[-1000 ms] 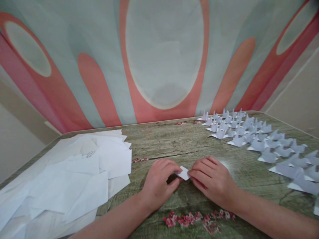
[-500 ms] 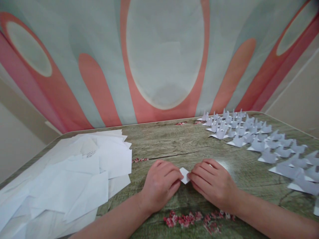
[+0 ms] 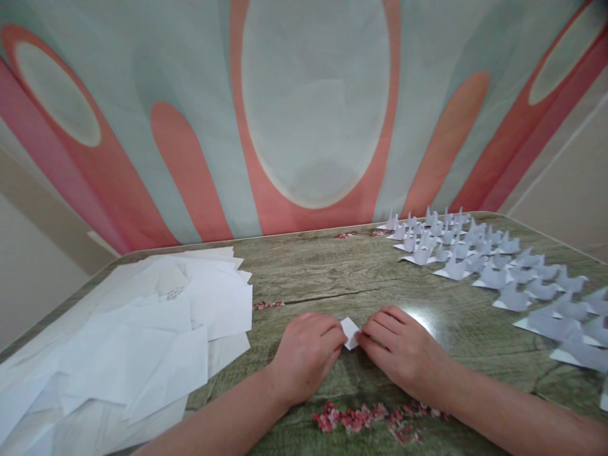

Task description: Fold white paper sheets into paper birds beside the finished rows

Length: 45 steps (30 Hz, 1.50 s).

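A small folded piece of white paper shows between my two hands, just above or on the wood-grain table; I cannot tell which. My left hand pinches its left edge, with the fingers curled together. On the opposite edge, my right hand grips it with closed fingertips. The covered corners of the paper are hidden by the fingers.
At the left lies a spread pile of loose white paper sheets. Several rows of folded white paper cranes stand along the right side. Behind the table rises a patterned wall covering in grey and coral.
Both hands have shifted very slightly, and the folded paper has tilted a little between the fingers. The paper pile and the cranes have stayed where they were.
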Motion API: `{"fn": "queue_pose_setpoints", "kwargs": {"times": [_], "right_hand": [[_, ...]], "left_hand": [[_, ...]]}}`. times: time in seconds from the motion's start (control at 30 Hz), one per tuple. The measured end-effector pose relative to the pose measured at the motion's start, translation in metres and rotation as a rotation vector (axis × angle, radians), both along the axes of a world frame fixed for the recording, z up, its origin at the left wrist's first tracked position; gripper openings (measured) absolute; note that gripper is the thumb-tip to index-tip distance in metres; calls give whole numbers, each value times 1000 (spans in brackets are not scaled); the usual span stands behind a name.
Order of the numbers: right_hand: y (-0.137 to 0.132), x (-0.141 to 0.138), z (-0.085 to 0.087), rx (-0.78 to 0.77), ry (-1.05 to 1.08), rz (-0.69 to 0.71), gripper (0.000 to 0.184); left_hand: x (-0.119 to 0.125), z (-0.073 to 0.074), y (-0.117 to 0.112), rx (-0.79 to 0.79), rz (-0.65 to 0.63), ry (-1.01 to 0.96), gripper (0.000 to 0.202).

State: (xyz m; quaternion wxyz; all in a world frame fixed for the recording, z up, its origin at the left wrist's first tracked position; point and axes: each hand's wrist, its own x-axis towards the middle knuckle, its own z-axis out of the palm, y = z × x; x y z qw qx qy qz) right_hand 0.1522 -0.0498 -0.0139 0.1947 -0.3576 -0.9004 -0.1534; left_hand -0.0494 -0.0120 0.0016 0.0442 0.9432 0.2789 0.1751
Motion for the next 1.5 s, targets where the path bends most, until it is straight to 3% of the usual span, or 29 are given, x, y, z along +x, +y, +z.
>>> {"fn": "queue_pose_setpoints", "kwargs": {"times": [0.2,0.37,0.7,1.13,1.5], "right_hand": [[-3,0,3,-74,-30,6,17],[-4,2,3,-189,56,12,15],[4,8,1,-496,388,-34,9],[7,8,11,-711,545,-66,6],[9,3,8,-659,573,-103,9]], "left_hand": [[2,10,-11,23,-22,273,17],[4,16,-17,-10,5,310,21],[2,11,-9,-254,100,20,17],[6,10,-8,-333,176,-93,13],[8,6,-6,-368,173,-178,10]]}}
